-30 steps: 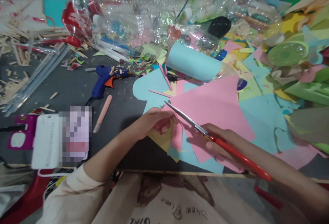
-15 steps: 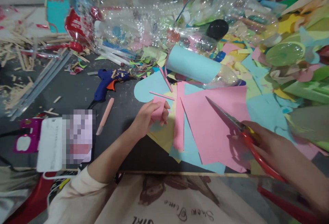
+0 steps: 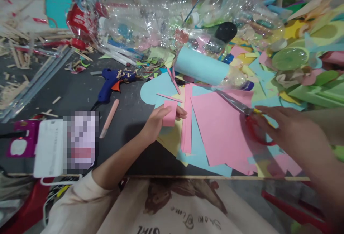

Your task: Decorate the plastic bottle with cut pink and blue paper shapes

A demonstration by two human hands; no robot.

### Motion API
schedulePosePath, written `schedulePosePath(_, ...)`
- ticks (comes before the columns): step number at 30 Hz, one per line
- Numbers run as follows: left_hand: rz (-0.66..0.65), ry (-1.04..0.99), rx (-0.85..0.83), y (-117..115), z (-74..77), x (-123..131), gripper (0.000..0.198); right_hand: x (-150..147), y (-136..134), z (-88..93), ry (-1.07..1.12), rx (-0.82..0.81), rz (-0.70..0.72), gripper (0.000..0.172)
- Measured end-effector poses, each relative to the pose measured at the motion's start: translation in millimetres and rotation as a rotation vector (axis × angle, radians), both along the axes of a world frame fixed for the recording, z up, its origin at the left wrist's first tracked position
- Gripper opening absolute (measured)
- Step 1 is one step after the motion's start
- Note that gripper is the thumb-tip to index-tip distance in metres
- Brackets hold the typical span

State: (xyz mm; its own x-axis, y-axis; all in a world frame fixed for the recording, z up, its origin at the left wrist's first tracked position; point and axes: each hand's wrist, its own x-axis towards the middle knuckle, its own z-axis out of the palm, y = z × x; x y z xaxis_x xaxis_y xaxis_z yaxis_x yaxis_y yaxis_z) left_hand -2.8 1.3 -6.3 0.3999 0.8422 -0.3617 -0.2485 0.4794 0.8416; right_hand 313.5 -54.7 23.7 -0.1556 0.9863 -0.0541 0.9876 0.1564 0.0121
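Note:
A small pink piece of paper [image 3: 170, 114] is pinched between the thumb and fingers of my left hand [image 3: 156, 122]. My right hand [image 3: 292, 126] has hold of scissors [image 3: 233, 101] by their red and yellow handles. Their blades look closed and point up and left over the top of a large pink sheet [image 3: 220, 133]. Between the hands lie pink paper strips [image 3: 186, 133], on yellow and blue paper. A thin pink strip [image 3: 169, 98] rests just above my left hand, near a blue rounded paper piece [image 3: 152, 92].
A blue-wrapped plastic bottle [image 3: 201, 65] lies behind the paper. Left of my left hand are a blue glue gun [image 3: 109, 83], a pinkish stick [image 3: 109, 118] and a white box-like device [image 3: 49, 148]. Clear plastic bottles [image 3: 150, 19] and paper scraps [image 3: 268, 72] crowd the back and right.
My right hand has swung up and away from me, turning the scissors so the blades lie flatter. My left hand has shifted slightly right with the pink paper piece, now facing me more.

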Motion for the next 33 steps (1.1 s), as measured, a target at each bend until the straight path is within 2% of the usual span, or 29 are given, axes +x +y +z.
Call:
schedulePosePath(1,-0.017,-0.008,0.018,0,-1.5,-1,0.028,-13,3,0.7,0.061,0.047,0.003,0.033)
schedulePosePath(3,-0.036,-0.011,0.052,-1,-4.4,-2,0.029,-44,9,-0.6,0.325,0.06,0.08,0.034)
schedulePosePath(5,-0.051,0.003,0.092,-2,-6.9,-3,0.028,-79,17,-4.2,0.59,-0.113,0.118,0.03)
schedulePosePath(7,-0.075,0.016,0.12,-2,-8.7,-4,0.029,-112,25,-8.8,0.813,-0.26,0.099,0.027)
schedulePosePath(9,-0.114,0.022,0.145,-3,-9.8,-5,0.032,-137,33,-15.0,0.988,-0.355,0.111,0.025)
schedulePosePath(11,-0.143,0.024,0.166,-4,-10.0,-5,0.035,-153,39,-23.2,1.103,-0.369,0.071,0.028)
schedulePosePath(15,-0.139,0.116,0.242,-4,-7.8,-5,0.039,-160,46,-40.3,1.307,-0.382,0.015,0.037)
schedulePosePath(18,-0.091,0.232,0.338,-2,-5.7,-7,0.039,-156,47,-46.5,1.489,-0.362,-0.106,0.039)
schedulePosePath(21,-0.021,0.386,0.437,1,-5.8,-9,0.024,-153,50,-46.6,1.641,-0.392,-0.208,0.041)
schedulePosePath(26,0.012,0.616,0.57,2,-7.6,-9,0.013,-152,53,-46.6,1.706,-0.459,-0.238,0.04)
schedulePosePath(30,0.061,0.589,0.471,3,-7.7,-7,0.011,-151,52,-52.4,1.833,-0.46,-0.284,0.036)
schedulePosePath(33,0.153,0.528,0.323,6,-9.4,-5,0.007,-149,53,-58.1,1.95,-0.509,-0.214,0.023)
